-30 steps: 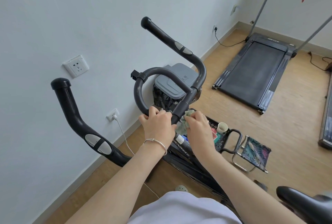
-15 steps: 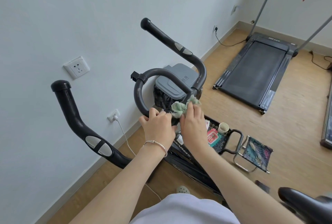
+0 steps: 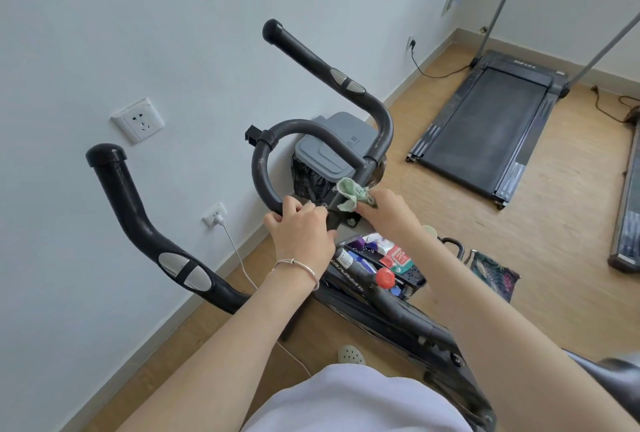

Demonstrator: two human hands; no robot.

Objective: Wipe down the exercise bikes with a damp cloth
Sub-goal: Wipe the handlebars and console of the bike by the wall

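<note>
A black exercise bike point(image 3: 398, 307) stands in front of me, its curved handlebars point(image 3: 263, 172) rising at centre. My left hand point(image 3: 299, 227), with a silver bracelet on the wrist, grips the lower part of the handlebar loop beside the stem. My right hand point(image 3: 388, 212) holds a crumpled pale green cloth point(image 3: 351, 194) and presses it against the right side of the handlebar stem. The bike's black seat point(image 3: 613, 376) shows at the lower right edge.
A grey lidded bin point(image 3: 332, 151) lined with a black bag stands behind the handlebars by the wall. A black tray of bottles and packets point(image 3: 377, 258) sits on the floor, next to a folding stool point(image 3: 491, 274). A treadmill point(image 3: 485, 123) lies at the right. A white cable point(image 3: 239, 258) hangs from a wall socket.
My right hand has brought the cloth up from low beside the stem to the stem's upper right side. My left hand has kept its grip on the loop.
</note>
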